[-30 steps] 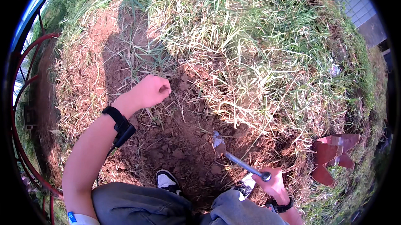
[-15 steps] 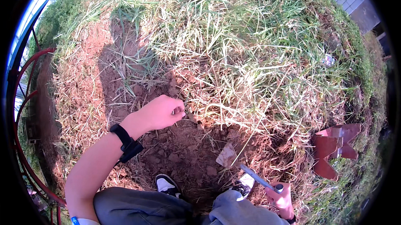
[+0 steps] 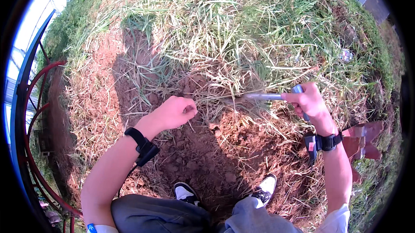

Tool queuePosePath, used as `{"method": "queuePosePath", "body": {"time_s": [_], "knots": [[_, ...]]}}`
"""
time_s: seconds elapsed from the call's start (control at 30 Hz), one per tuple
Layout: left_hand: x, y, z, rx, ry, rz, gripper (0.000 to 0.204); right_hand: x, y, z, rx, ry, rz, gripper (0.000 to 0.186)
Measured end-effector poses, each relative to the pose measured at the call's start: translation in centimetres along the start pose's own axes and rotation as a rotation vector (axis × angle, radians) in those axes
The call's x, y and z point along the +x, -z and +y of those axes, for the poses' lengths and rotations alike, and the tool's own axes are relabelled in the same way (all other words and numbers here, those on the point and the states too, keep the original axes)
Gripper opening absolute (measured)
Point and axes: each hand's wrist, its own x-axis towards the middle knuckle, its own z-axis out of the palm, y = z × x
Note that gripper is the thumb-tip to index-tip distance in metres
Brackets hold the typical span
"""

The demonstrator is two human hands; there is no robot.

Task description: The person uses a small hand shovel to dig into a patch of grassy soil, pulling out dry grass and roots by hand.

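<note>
My right hand [image 3: 308, 100] is closed around the blue grip of a trowel [image 3: 263, 96] with a grey metal shaft. The shaft points left, and its blade end is partly hidden in the dry grass [image 3: 216, 96] at the edge of the dug soil. To the left, my left hand [image 3: 176, 112] hovers over the soil near that grass with its fingers curled together. Whatever those fingers may hold cannot be made out. Dark loose soil [image 3: 194, 155] lies below both hands, in front of my shoes [image 3: 186, 192].
A reddish-brown folded piece [image 3: 367, 140] lies on the grass beyond my right forearm. A red and blue metal frame [image 3: 28, 116] curves along the left edge. Cut grass [image 3: 242, 29] covers the ground ahead, with a small shiny round thing [image 3: 346, 55] at the right.
My right hand has swung up and forward with the trowel, from beside my right foot to the grass edge. My left hand stays closed in nearly the same place.
</note>
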Motion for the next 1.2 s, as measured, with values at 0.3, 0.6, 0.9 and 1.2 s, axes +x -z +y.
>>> {"method": "queuePosePath", "body": {"time_s": [0.3,0.6,0.9,1.2], "knots": [[-0.9,-0.4,-1.4,-0.051,0.113,0.011,0.023,-4.7,-0.4,8.6,0.239,-0.089,-0.013,0.027],[0.8,-0.7,-1.4,-0.107,0.127,-0.025,0.026,-27.9,4.1,15.1,-0.341,0.026,0.446,0.020],[2.5,-1.7,-0.3,-0.132,0.110,-0.088,0.028,-23.1,-9.5,20.0,0.130,-0.272,0.409,0.020],[0.2,-2.2,-1.3,-0.114,0.072,-0.055,0.024,-24.0,-8.3,18.2,0.335,-0.307,0.355,0.022]]}}
